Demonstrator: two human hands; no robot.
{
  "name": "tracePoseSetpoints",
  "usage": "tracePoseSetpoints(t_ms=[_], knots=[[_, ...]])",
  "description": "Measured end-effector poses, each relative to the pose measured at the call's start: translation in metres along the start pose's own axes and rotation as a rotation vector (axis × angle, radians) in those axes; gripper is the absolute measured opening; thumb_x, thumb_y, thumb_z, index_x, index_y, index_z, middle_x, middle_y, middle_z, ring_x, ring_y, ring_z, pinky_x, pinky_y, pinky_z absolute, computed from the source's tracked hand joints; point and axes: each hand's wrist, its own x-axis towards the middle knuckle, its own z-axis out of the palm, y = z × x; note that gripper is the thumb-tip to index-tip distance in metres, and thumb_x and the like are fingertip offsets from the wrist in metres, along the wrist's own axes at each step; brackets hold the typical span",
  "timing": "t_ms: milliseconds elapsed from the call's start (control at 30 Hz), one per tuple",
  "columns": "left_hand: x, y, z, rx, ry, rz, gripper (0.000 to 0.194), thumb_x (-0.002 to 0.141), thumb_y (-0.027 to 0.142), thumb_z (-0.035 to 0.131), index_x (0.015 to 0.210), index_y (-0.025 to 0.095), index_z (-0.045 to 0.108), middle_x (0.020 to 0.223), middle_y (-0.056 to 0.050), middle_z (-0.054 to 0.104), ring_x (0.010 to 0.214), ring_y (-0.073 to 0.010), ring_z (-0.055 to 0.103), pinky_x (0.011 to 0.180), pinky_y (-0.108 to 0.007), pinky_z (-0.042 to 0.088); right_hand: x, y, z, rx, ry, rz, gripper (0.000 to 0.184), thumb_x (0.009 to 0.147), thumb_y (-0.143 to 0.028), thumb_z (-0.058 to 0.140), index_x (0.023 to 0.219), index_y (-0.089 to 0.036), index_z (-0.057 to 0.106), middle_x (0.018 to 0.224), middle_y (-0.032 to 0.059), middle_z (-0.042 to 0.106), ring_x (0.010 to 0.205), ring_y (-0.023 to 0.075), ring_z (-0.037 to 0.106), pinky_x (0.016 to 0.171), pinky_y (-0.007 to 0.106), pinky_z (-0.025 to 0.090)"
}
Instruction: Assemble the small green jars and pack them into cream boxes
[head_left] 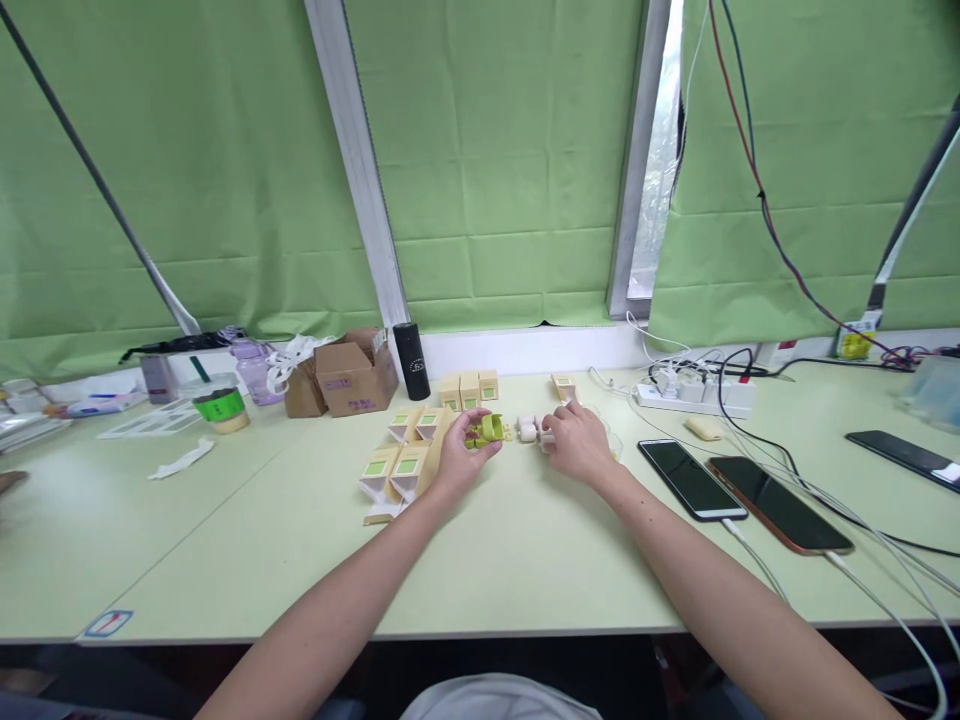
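Observation:
My left hand [460, 458] is closed around a small yellow-green plastic piece [492, 428], with the thumb and fingers at its left side. Tiny yellowish parts [508, 432] show just right of that piece. My right hand [577, 440] bends its fingers down at a small white part [547, 437], mostly hidden under the fingertips. Beside it, to the left, is a pale pinkish-white rounded piece [526, 428]. Left of my left hand lie several small cream boxes with green squares [409, 466]. Another open little box [564, 387] stands behind my right hand.
Closed small boxes [469, 386] stand at the back near a black tumbler [412, 361] and a cardboard box [355, 377]. Farther left is a drink cup [220, 405]. On the right are a phone [691, 478], a second phone [780, 503], cables and a power strip [697, 397].

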Motion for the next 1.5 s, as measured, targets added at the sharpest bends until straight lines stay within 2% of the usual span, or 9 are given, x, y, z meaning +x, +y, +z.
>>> tracePoseSetpoints(t_ms=[300, 567, 700, 833, 933, 1000, 1100, 1300, 1500], knots=[[-0.003, 0.007, 0.004, -0.148, -0.076, 0.002, 0.051, 0.074, 0.023, 0.084, 0.119, 0.021, 0.061, 0.121, -0.01, 0.073, 0.115, -0.0249, 0.07, 0.098, -0.038, 0.053, -0.003, -0.006, 0.003, -0.144, -0.099, -0.022, 0.032, 0.078, -0.017, 0.071, 0.11, -0.014, 0.073, 0.111, 0.0203, 0.069, 0.113, 0.0371, 0.056, 0.09, 0.044, 0.041], [-0.004, 0.002, 0.003, -0.221, -0.041, -0.024, 0.053, 0.071, 0.027, 0.09, 0.117, 0.022, 0.062, 0.121, -0.011, 0.074, 0.114, -0.0274, 0.07, 0.098, -0.039, 0.052, -0.002, -0.014, -0.007, -0.099, -0.137, 0.028, 0.028, 0.08, -0.016, 0.068, 0.108, -0.011, 0.073, 0.114, 0.0215, 0.067, 0.116, 0.037, 0.053, 0.091, 0.043, 0.037], [-0.004, 0.001, 0.003, -0.214, -0.026, -0.005, 0.052, 0.073, 0.025, 0.087, 0.119, 0.022, 0.061, 0.124, -0.011, 0.073, 0.118, -0.0275, 0.068, 0.099, -0.04, 0.051, 0.001, -0.015, -0.004, 0.254, -0.012, 0.174, 0.021, 0.083, -0.025, 0.071, 0.102, -0.017, 0.073, 0.114, 0.0159, 0.068, 0.114, 0.0341, 0.056, 0.089, 0.042, 0.041], [-0.004, 0.001, 0.003, -0.192, -0.001, 0.009, 0.053, 0.073, 0.024, 0.087, 0.12, 0.021, 0.061, 0.126, -0.011, 0.072, 0.121, -0.028, 0.067, 0.098, -0.039, 0.051, 0.006, -0.02, 0.004, 1.044, 0.106, 0.359, 0.023, 0.077, -0.037, 0.077, 0.093, -0.021, 0.071, 0.099, 0.0069, 0.068, 0.091, 0.0246, 0.06, 0.079, 0.037, 0.045], [-0.004, 0.0, 0.003, -0.19, 0.009, 0.019, 0.053, 0.073, 0.024, 0.087, 0.119, 0.021, 0.061, 0.126, -0.012, 0.072, 0.121, -0.0287, 0.067, 0.098, -0.039, 0.052, 0.007, -0.026, 0.006, 1.663, 0.025, 0.448, 0.037, 0.07, -0.049, 0.086, 0.09, -0.02, 0.073, 0.083, 0.0039, 0.066, 0.074, 0.0193, 0.056, 0.066, 0.033, 0.043], [-0.005, 0.0, 0.004, -0.189, 0.01, 0.021, 0.053, 0.074, 0.024, 0.086, 0.119, 0.021, 0.061, 0.126, -0.012, 0.072, 0.122, -0.0287, 0.067, 0.099, -0.039, 0.051, 0.005, -0.031, 0.005, 1.912, -0.041, 0.491, 0.04, 0.066, -0.049, 0.092, 0.088, -0.02, 0.074, 0.083, 0.0044, 0.067, 0.073, 0.0178, 0.056, 0.064, 0.031, 0.043], [-0.006, 0.0, 0.004, -0.186, 0.004, 0.02, 0.052, 0.075, 0.023, 0.085, 0.121, 0.022, 0.06, 0.126, -0.012, 0.071, 0.121, -0.0283, 0.067, 0.101, -0.04, 0.05, 0.003, -0.037, 0.001, 2.045, -0.091, 0.531, 0.039, 0.064, -0.044, 0.097, 0.087, -0.02, 0.076, 0.087, 0.0049, 0.071, 0.076, 0.0172, 0.06, 0.064, 0.029, 0.047], [-0.008, 0.002, 0.005, -0.178, -0.007, 0.022, 0.051, 0.076, 0.024, 0.084, 0.121, 0.022, 0.06, 0.125, -0.011, 0.071, 0.12, -0.0282, 0.067, 0.102, -0.041, 0.05, 0.001, -0.039, -0.002, 2.086, -0.135, 0.509, 0.043, 0.064, -0.042, 0.098, 0.094, -0.023, 0.074, 0.099, 0.0068, 0.078, 0.089, 0.0231, 0.07, 0.068, 0.032, 0.051], [-0.008, 0.002, 0.005, -0.169, -0.004, 0.033, 0.05, 0.076, 0.023, 0.084, 0.121, 0.022, 0.061, 0.126, -0.012, 0.071, 0.121, -0.0289, 0.066, 0.105, -0.044, 0.051, -0.002, -0.039, -0.004, 2.09, -0.118, 0.502, 0.048, 0.06, -0.034, 0.1, 0.097, -0.026, 0.071, 0.093, 0.0017, 0.076, 0.085, 0.0212, 0.07, 0.068, 0.032, 0.052]])
